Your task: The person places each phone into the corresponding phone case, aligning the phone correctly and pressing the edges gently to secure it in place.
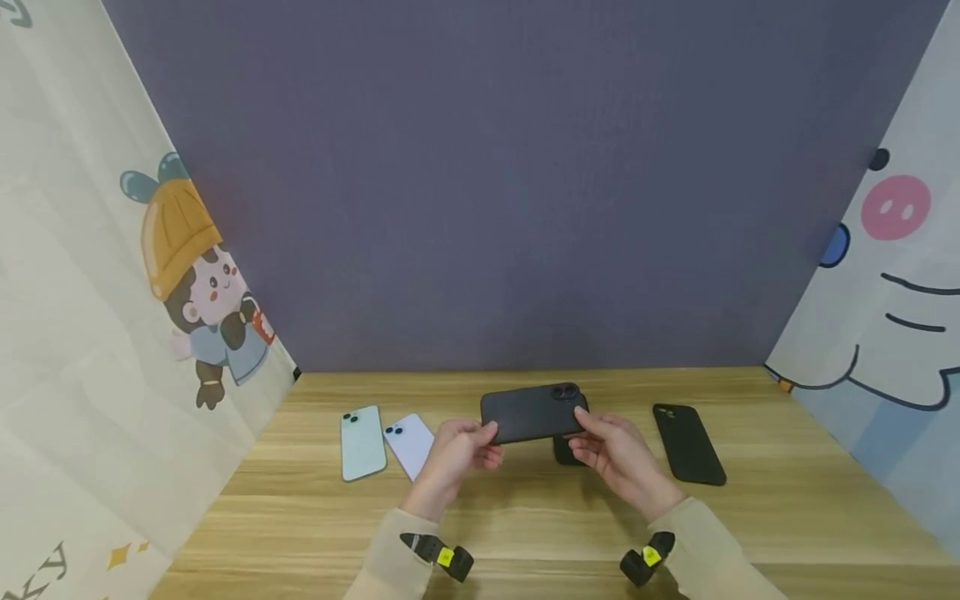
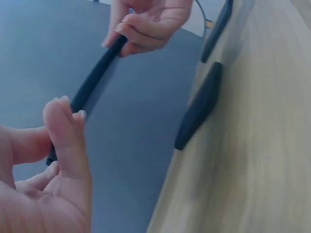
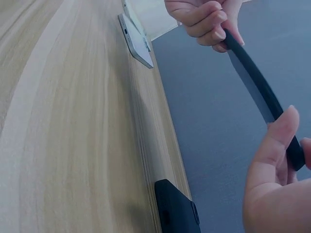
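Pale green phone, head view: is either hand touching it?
No: the pale green phone lies on the table, apart from the left hand and right hand.

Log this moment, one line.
left hand: pinches one end of black rectangular phone or case | right hand: pinches opposite end | held above tan wooden table

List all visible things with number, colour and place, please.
Table: 1, wood-coloured, in front
Held phone case: 1, black, raised above table
Middle phone case: 1, black, on table, partly hidden
Right phone case: 1, black, on table's right
Green phone: 1, pale green, on table's left
Lilac phone: 1, lilac, beside green phone
Panel: 1, grey-blue, behind table
Left cloth: 1, cream, cartoon-printed, left side
Right cloth: 1, white and blue, cartoon-printed, right side
Wrist devices: 2, black-yellow, one per wrist
Sleeves: 2, beige, on forearms
Left hand and right hand: 2, gripping held phone case
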A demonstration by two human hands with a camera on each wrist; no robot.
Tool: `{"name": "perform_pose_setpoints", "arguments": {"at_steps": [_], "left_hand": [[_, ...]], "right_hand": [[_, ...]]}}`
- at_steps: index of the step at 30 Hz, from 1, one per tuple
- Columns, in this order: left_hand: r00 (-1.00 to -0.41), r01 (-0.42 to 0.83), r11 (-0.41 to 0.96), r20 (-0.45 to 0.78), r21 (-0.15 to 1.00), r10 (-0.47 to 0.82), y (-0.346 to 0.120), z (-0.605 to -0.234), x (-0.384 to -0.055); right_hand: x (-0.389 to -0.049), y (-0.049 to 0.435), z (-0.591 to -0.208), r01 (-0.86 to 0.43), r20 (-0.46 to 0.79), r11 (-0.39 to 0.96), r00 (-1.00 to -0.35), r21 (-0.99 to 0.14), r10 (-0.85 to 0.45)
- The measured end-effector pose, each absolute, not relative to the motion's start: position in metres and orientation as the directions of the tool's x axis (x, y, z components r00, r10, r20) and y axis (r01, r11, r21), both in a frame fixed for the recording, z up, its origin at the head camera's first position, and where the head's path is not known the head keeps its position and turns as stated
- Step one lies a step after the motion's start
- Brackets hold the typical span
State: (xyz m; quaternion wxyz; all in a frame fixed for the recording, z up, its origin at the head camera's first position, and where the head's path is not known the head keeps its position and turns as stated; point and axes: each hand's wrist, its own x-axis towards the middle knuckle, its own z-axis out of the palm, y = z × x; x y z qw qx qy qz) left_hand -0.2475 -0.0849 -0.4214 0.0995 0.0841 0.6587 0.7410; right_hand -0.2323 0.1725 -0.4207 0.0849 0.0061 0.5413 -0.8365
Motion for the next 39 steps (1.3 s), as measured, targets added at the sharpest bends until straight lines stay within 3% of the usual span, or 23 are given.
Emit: {"name": "perform_pose_setpoints", "arguments": {"at_steps": [16, 27, 39], "left_hand": [[-0.964, -0.038, -0.055, -0.022, 0.998, 0.266, -0.091, -0.423, -0.248], [-0.955, -0.037, -0.041, -0.023, 0.998, 0.295, -0.093, -0.421, -0.249], [-0.945, -0.011, -0.041, 0.003, 0.999, 0.327, -0.094, -0.420, -0.248]], "right_hand": [[-0.233, 0.174, -0.426, 0.167, -0.129, -0.302, -0.981, -0.939, -0.142], [-0.233, 0.182, -0.418, 0.150, -0.084, -0.293, -0.971, -0.944, -0.224], [-0.237, 0.184, -0.414, 0.138, -0.114, -0.194, -0.985, -0.971, -0.128]]}}
